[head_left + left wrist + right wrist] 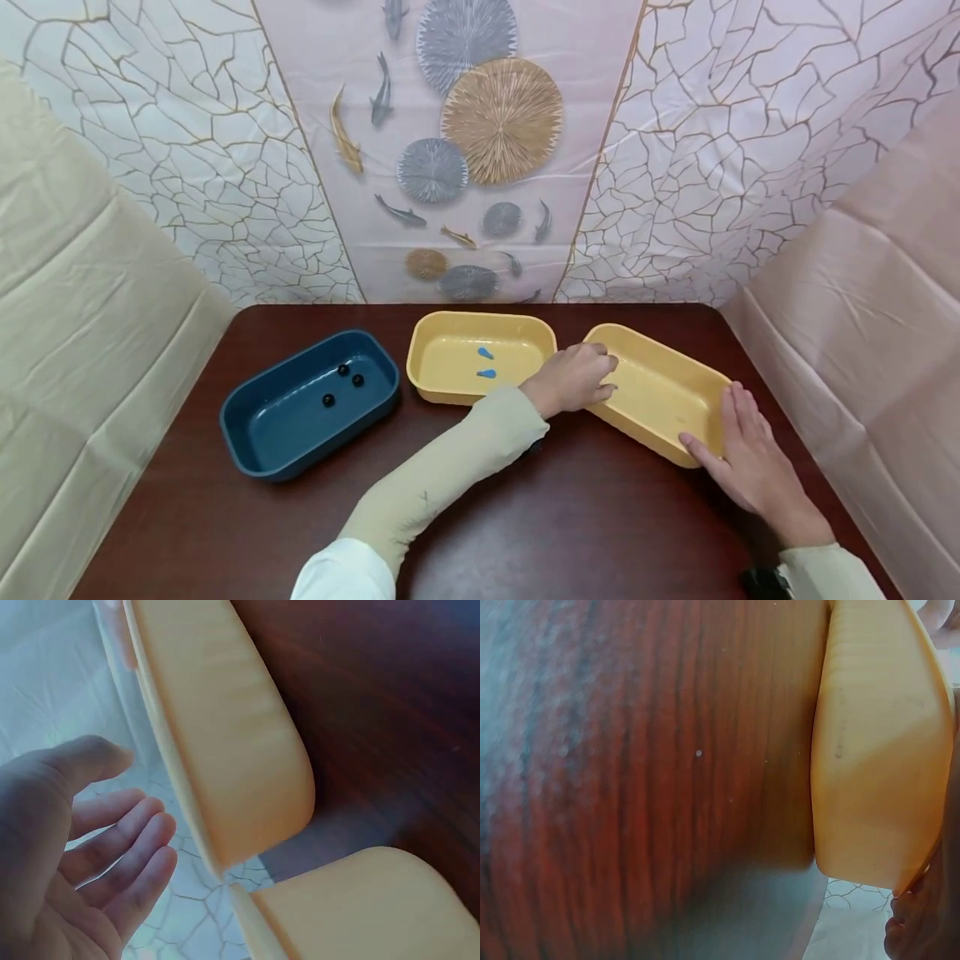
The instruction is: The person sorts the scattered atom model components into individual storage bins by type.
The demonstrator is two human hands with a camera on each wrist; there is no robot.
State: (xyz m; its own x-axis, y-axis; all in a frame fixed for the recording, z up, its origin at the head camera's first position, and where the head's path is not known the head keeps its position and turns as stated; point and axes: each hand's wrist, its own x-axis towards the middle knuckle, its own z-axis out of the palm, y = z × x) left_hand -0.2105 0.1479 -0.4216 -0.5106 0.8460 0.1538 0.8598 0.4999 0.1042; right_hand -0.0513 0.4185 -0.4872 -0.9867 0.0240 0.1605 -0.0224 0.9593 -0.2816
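Observation:
A yellow tray [652, 367] sits slanted at the right of the table. My left hand [573, 379] is over its left end. In the left wrist view, that hand's thumb and loosely bent fingers [150, 847] are apart from the yellow rim, with nothing seen between them. At the tray's right end, my right hand [753, 462] touches the near corner, its fingers extended along the end wall and its thumb at the front rim. In the right wrist view, the tray's outer wall [881, 765] hides much of this hand.
A second yellow tray [435, 389] at the back middle holds two small blue drop-shaped pieces [486, 373]. On the left, a dark blue tray [258, 450] contains three black balls [328, 400]. The brown table [585, 525] is bordered by cloth walls [847, 308].

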